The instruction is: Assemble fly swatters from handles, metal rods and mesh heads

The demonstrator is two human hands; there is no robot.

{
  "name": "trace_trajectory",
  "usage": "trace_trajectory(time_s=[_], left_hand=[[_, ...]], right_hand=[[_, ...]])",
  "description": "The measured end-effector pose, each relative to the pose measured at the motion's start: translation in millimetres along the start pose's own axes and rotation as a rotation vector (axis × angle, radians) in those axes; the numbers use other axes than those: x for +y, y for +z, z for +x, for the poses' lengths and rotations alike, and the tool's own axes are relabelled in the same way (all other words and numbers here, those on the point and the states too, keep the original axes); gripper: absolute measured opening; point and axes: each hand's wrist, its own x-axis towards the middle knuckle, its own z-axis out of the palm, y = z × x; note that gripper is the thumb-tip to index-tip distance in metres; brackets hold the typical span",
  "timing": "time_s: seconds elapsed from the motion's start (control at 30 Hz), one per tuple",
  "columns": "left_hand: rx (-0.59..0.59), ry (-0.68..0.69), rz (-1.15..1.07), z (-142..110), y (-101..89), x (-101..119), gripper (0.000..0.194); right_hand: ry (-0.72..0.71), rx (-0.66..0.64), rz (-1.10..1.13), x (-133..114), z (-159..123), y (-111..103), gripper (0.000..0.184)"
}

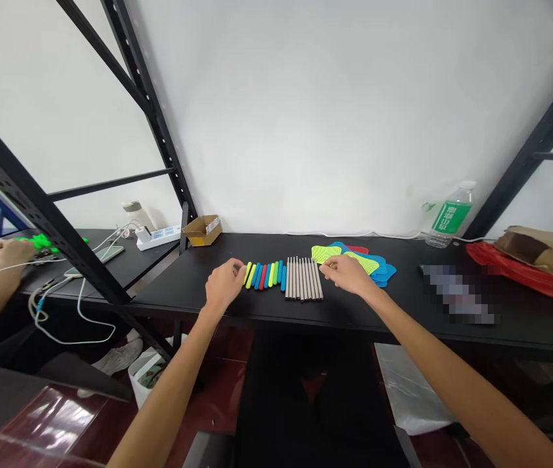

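Two rows: multicoloured, rounded, plastic-looking sticks [263,276] just beside your left hand [226,281], slender grey metallic-looking tubes [303,279] beside your right hand [347,272]. Both hands curl, grasp unclear. You're apparently aligning them; the next move calls for light nudges.

A plain white wall [276,130] rises evenly lit behind the black desk [179,286] before you, with a black metal post [530,159] slanting across the view at right. To your left, perforated black uprights [160,130] divide your place from a neighboring desk [142,260], while glossy dark-red floor tiles [227,351] catch bright reflections below.
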Motion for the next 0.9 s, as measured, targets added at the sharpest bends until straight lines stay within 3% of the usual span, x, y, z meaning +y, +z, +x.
trace_trajectory(time_s=[0.1, 0.17, 0.33, 0.57, 0.9], left_hand=[[-0.102, -0.112, 0.121, 16, 9.4, -20, 0.036], [-0.131, -0.123, 0.150, 19, 16.8, -24, 0.038], [-0.116, -0.126, 0.173, 22, 25.7, -27, 0.035], [-0.085, -0.161, 0.140, 26, 27.7, -30, 0.031], [-0.102, -0.169, 0.001, 21, 10.7, -29, 0.026]], right_hand=[[0.072, -0.047, -0.324, -4, 16, 9, 0.024], [0.118, -0.079, -0.368, -7, 22, 16, 0.020], [0.179, -0.160, -0.345, -7, 38, 23, 0.012], [0.234, -0.290, -0.319, -10, 57, 19, 0.017], [0.351, -0.312, -0.283, -36, 56, 13, 0.009]])
